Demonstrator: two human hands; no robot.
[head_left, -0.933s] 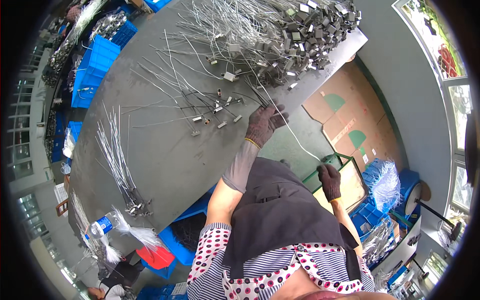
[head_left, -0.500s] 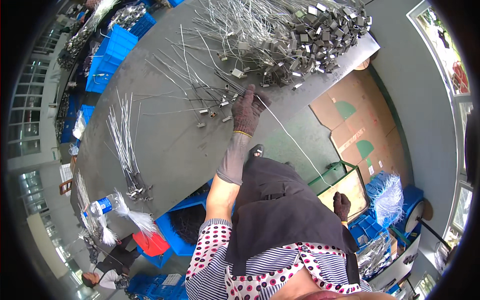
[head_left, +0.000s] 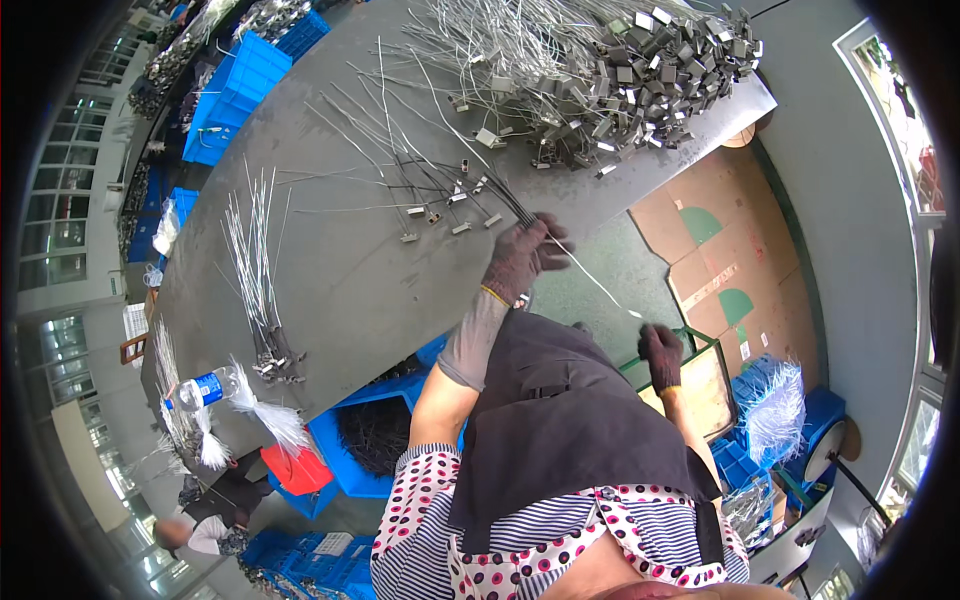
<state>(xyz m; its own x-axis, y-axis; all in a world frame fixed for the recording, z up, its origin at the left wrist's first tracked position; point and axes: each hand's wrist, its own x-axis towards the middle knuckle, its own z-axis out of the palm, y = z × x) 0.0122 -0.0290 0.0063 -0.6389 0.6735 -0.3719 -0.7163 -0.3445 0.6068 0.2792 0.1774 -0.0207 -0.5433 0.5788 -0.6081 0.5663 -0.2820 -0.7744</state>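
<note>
My left hand (head_left: 522, 258), in a dark knit glove, is closed round a bundle of thin dark wires (head_left: 512, 200) at the table's near edge. Small metal blocks (head_left: 461, 228) lie by the bundle's far part on the tabletop. From the left hand a thin white strand (head_left: 598, 282) slants down to the right, over the floor. Its pale end meets the fingertips of my right hand (head_left: 661, 355), also gloved, with fingers curled in; the grip itself is too small to see clearly.
A large heap of wires with metal blocks (head_left: 660, 75) covers the grey table's (head_left: 360, 290) far right. Another wire bundle (head_left: 262, 290) and a plastic bottle (head_left: 205, 390) are at left. Blue crates (head_left: 235, 90) stand beyond; a blue bin (head_left: 335, 425) is below the edge.
My left hand has moved nearer and slightly right with the wires. My right hand has risen toward it, and the white strand spans a shorter distance between them.
</note>
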